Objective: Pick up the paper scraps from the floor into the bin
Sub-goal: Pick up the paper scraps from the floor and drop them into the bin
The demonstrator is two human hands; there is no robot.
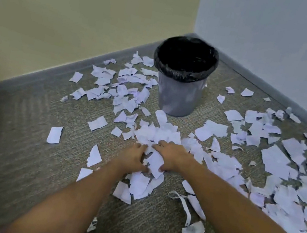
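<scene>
I see the floor point(20, 155) covered in a matt, rough-looking woven carpet in flecked grey-brown, and across it lie paper scraps point(274, 163), thin, white, matt, with torn ragged edges and some creased or crumpled. The bin point(179, 98) looks like smooth grey plastic with a dull sheen, lined with a black plastic bag point(185, 60) that is glossy and wrinkled where it folds over the rim. The walls point(86, 3) look smooth and matt, painted, with a smooth grey skirting point(54, 74) along their foot.
</scene>
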